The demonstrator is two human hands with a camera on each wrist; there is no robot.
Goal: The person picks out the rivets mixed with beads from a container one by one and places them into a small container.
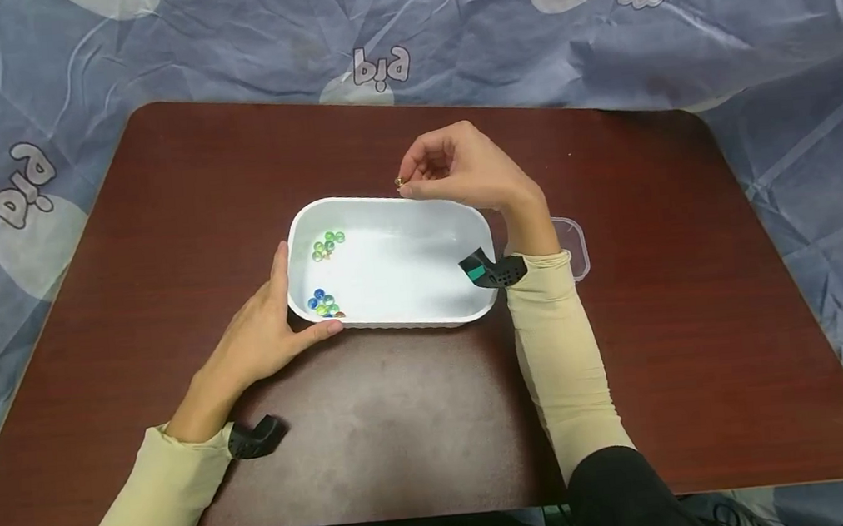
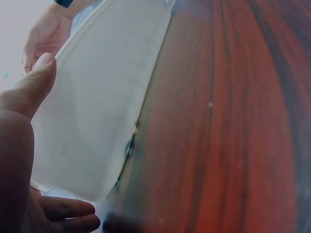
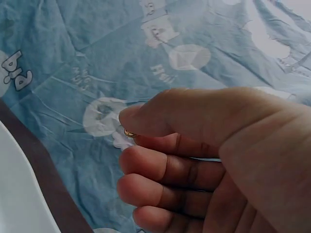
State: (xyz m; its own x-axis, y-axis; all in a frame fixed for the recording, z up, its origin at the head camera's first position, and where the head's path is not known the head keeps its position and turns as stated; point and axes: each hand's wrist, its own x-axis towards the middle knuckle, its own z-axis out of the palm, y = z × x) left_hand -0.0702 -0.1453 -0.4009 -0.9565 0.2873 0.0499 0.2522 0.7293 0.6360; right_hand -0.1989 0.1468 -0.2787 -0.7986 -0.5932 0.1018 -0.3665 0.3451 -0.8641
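Note:
A white plastic tray (image 1: 398, 257) lies on the table under both arms. My left hand (image 1: 258, 331) holds its left end, thumb along the near rim and fingers against the left side; in the left wrist view the thumb (image 2: 36, 85) lies against the tray's wall. My right hand (image 1: 462, 167) is above the tray's far rim and pinches a small shiny gold-coloured piece (image 3: 129, 132) between thumb and forefinger, mostly covered by them. Inside the tray's left end are two groups of small glass marbles: greenish ones (image 1: 329, 245) farther back, blue and green ones (image 1: 323, 302) nearer.
Partly hidden behind the right forearm, a clear plastic container or lid (image 1: 574, 245) sits to the right of the tray. The brown wooden table (image 1: 697, 314) has rounded corners. A blue-grey printed cloth (image 1: 222, 46) surrounds it.

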